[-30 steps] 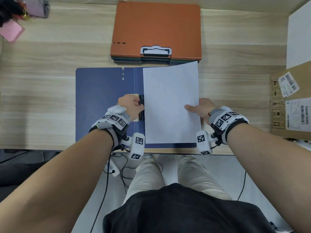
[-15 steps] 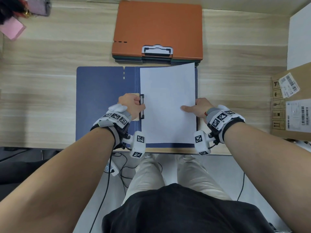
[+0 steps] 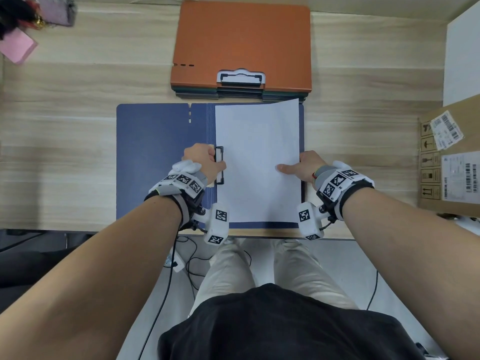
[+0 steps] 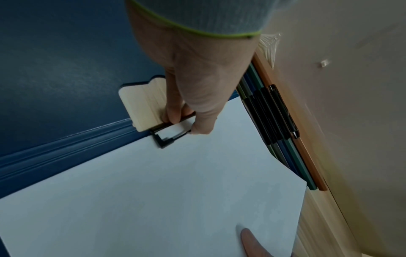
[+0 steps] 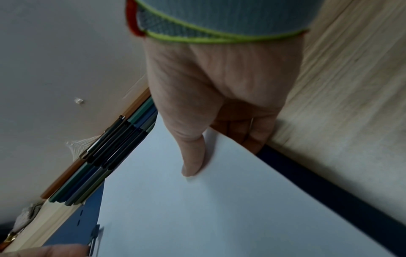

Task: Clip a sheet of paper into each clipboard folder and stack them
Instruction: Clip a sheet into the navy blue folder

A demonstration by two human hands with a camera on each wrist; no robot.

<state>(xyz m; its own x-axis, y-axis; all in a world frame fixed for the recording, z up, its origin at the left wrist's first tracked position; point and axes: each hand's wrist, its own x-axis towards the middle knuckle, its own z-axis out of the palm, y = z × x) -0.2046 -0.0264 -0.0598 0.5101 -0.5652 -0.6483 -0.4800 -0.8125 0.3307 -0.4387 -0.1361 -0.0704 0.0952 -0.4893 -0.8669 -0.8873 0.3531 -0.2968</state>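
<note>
Both forearms are reaching forward, wrists banded. The left hand (image 3: 205, 162) is curling its fingers (image 4: 173, 111) and thumb round the clip (image 3: 219, 165); the right hand (image 3: 304, 166) is pinching the sheet (image 3: 257, 162), thumb lying on top.

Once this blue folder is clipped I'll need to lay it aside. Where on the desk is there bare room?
Bare wood lies left of the blue folder, below the pink pad. A narrower strip runs between the folder and the cardboard box. Behind, the orange-topped stack crowds it.
</note>
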